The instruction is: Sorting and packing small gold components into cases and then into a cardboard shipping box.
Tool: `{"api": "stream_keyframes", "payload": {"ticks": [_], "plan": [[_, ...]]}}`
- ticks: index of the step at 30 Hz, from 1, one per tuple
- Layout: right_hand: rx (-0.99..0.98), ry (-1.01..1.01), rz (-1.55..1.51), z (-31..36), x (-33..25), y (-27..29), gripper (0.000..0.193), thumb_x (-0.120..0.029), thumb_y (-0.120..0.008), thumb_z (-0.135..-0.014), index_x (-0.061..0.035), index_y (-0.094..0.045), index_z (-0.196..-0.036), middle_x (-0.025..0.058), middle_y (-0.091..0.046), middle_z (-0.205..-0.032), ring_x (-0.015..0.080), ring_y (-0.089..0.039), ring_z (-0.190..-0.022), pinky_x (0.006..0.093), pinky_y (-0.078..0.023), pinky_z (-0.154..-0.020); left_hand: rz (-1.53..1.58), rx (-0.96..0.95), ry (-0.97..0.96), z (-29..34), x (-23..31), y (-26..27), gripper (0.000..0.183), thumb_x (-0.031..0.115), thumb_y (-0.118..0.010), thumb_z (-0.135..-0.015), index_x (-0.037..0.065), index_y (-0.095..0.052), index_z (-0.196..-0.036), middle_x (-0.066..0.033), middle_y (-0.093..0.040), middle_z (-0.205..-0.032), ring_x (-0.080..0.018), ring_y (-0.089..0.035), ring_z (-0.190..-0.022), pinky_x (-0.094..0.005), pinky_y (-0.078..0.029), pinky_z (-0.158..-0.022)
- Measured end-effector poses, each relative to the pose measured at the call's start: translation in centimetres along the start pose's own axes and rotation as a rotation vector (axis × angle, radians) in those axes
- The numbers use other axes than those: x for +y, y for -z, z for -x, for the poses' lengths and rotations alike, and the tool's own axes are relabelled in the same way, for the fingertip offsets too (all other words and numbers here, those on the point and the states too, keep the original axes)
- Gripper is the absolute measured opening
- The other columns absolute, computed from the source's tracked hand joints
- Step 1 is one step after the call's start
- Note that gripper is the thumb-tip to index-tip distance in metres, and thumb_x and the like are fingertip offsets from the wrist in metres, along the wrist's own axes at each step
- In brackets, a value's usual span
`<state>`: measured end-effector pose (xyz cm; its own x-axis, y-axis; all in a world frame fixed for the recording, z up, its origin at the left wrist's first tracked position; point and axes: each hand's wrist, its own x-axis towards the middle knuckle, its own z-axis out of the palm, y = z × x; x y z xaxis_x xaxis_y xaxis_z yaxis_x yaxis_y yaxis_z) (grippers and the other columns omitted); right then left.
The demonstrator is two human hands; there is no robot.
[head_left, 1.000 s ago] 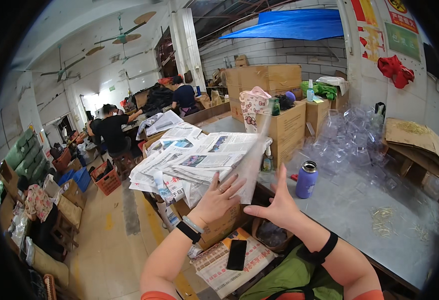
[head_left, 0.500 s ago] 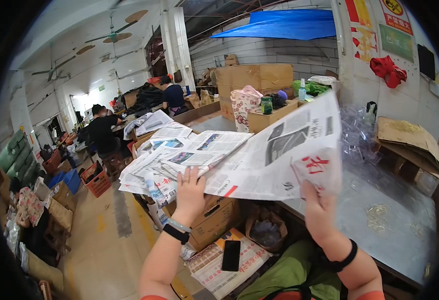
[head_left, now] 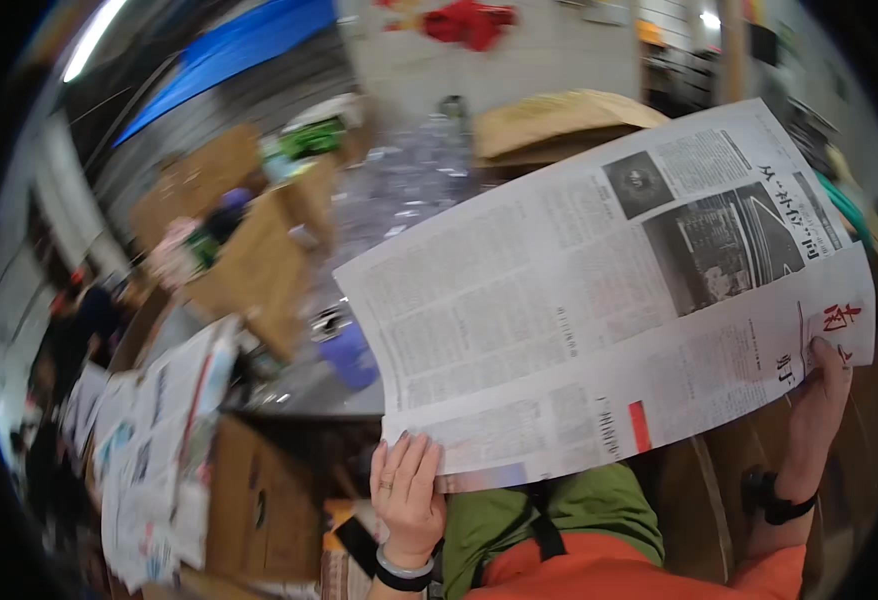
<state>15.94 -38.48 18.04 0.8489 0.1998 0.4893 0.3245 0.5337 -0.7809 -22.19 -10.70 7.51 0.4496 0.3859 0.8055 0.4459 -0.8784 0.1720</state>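
Observation:
A wide newspaper sheet [head_left: 519, 330] stretches between my hands, above my lap and slanting up to the right. My left hand [head_left: 409, 495] is closed on its lower left corner, fingers lying over the paper and thumb hidden behind. At the right end, my right hand [head_left: 827, 390] pinches the lower edge, thumb on top, beside red printing. A black band circles each wrist. To my left, a stack of newspapers [head_left: 164, 440] overhangs a brown cardboard box [head_left: 259, 500].
Beyond the sheet, a clear plastic heap [head_left: 409, 185] covers part of the metal table [head_left: 359, 402]. A purple object [head_left: 347, 355] sits near its edge. Farther back are cardboard boxes [head_left: 259, 265] and a flattened brown carton [head_left: 559, 120]. Much of the background is blurred.
My view has swung right, away from the newspaper stack. Both hands have carried the sheet off the stack to the right, and it is now spread out in front of me.

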Motion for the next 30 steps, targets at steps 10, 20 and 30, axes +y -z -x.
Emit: {"api": "stream_keyframes", "payload": {"ticks": [10,20,30], "plan": [[0.852,0.04,0.352,15.3,-0.4,26.9,0.039,-0.002,-0.071,-0.087,-0.0025,-0.06,-0.125,0.0068,-0.067,-0.117,0.0186,-0.068,-0.098,0.0336,-0.057,-0.084,0.52,-0.266,-0.644,-8.2,12.9,-20.7,0.038,-0.001,-0.062,-0.086,0.007,-0.068,-0.123,-0.0141,-0.063,-0.132,-0.0358,-0.056,-0.129,-0.0582,-0.035,-0.114],[1.324,-0.806,0.194,30.3,10.7,36.9,0.039,0.01,-0.056,-0.093,-0.0017,-0.053,-0.13,0.0148,-0.064,-0.122,0.0327,-0.068,-0.105,0.0449,-0.062,-0.086,0.617,-0.765,-0.655,-3.8,15.5,-24.8,0.045,0.009,-0.075,-0.081,0.009,-0.065,-0.125,-0.0134,-0.057,-0.138,-0.0374,-0.046,-0.137,-0.0677,-0.019,-0.118],[1.349,-0.975,0.049,34.8,12.8,39.5,0.04,0.006,-0.053,-0.099,-0.0047,-0.048,-0.137,0.0136,-0.061,-0.128,0.0299,-0.065,-0.113,0.0397,-0.061,-0.095,0.473,-1.015,-0.383,0.7,9.3,-22.7,0.031,0.01,-0.064,-0.094,0.008,-0.064,-0.126,-0.0141,-0.059,-0.136,-0.0376,-0.046,-0.137,-0.061,-0.022,-0.118]]}}
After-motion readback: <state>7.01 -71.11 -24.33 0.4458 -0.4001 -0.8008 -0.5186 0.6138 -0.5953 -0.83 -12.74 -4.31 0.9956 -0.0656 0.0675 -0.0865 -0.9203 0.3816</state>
